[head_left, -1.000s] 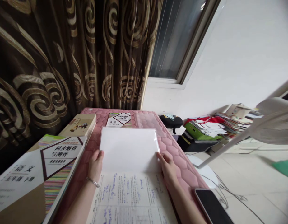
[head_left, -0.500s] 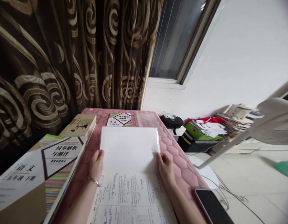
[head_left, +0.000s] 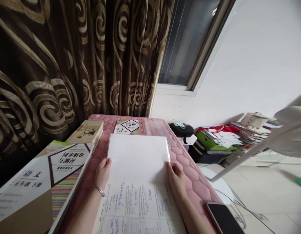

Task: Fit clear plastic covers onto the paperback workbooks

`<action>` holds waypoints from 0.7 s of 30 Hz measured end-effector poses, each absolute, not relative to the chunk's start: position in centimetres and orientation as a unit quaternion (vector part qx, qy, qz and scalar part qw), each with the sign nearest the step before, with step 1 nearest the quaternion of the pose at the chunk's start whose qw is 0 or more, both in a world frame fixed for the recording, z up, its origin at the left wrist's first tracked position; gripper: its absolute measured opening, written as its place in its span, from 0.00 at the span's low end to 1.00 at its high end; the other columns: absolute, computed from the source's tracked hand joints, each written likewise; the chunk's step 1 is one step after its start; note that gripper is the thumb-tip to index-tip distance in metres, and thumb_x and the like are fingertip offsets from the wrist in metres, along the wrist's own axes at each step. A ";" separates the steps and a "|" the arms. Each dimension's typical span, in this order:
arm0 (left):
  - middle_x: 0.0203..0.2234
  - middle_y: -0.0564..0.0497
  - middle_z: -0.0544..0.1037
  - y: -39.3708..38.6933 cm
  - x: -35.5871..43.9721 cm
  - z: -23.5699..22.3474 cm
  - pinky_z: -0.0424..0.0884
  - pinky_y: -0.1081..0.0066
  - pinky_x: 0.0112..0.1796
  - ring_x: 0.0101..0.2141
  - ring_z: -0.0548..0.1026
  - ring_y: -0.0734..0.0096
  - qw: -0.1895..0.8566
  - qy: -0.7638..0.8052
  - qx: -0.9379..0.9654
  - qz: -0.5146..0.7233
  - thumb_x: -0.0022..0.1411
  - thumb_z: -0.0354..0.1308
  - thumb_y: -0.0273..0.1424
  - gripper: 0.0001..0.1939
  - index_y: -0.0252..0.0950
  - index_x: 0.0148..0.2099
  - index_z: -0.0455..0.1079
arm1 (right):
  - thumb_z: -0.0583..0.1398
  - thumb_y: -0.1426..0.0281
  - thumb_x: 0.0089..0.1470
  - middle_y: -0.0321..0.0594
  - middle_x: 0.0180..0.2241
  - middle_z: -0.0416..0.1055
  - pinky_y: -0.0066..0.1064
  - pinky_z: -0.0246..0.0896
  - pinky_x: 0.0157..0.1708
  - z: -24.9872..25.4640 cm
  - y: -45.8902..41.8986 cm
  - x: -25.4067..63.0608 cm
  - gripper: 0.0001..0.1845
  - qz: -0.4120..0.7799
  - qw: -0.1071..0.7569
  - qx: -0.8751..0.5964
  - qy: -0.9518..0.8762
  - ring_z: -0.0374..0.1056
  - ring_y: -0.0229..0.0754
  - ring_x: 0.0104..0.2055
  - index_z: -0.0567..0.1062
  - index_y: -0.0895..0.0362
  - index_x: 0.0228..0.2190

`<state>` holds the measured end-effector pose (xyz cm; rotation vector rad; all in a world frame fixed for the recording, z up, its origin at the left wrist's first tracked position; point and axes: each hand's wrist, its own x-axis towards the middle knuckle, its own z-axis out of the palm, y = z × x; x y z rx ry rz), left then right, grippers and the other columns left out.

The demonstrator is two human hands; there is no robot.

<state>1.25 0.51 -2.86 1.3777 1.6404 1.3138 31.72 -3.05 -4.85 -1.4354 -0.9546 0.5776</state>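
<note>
Between my two hands stands a stack of blank white paper (head_left: 139, 156), its edges gripped at the left and right. My left hand (head_left: 103, 172), with a silver bracelet at the wrist, closes on the left edge, the thumb on top. On the opposite side my right hand (head_left: 176, 175) pinches the right edge with curled fingers. Beneath and nearer to me lies an open page (head_left: 140, 206) of printed text with blue handwriting. The stack covers its upper part.
Workbooks (head_left: 40, 185) are piled at the left, with a tan book (head_left: 85, 131) behind. Another workbook (head_left: 127, 126) lies at the far end of the pink quilted surface (head_left: 187, 165). A phone (head_left: 225, 217) lies right; a white lamp (head_left: 248, 154) stands beyond. A patterned curtain (head_left: 97, 58) hangs behind.
The camera view has shifted slightly, so everything sits a little further right and lower. Both hands keep their hold on the paper stack, whose upper right edge looks more even.
</note>
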 end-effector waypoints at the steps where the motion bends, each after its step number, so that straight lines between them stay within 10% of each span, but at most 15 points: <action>1: 0.20 0.56 0.69 0.5 1.3 -2.9 0.63 0.73 0.28 0.26 0.67 0.70 0.307 0.620 0.522 0.499 0.54 0.49 0.47 0.18 0.38 0.25 0.61 | 0.59 0.48 0.48 0.35 0.24 0.69 0.30 0.59 0.27 -5.0 -3.0 31.8 0.22 0.241 0.611 -0.628 -0.418 0.63 0.41 0.29 0.70 0.55 0.24; 21: 0.21 0.56 0.69 0.2 1.4 -2.0 0.62 0.75 0.27 0.26 0.66 0.71 0.337 0.617 0.506 0.500 0.50 0.50 0.46 0.16 0.38 0.27 0.61 | 0.55 0.47 0.51 0.36 0.23 0.67 0.31 0.57 0.27 -4.9 -2.9 31.5 0.24 0.201 0.585 -0.647 -0.446 0.61 0.41 0.28 0.68 0.56 0.24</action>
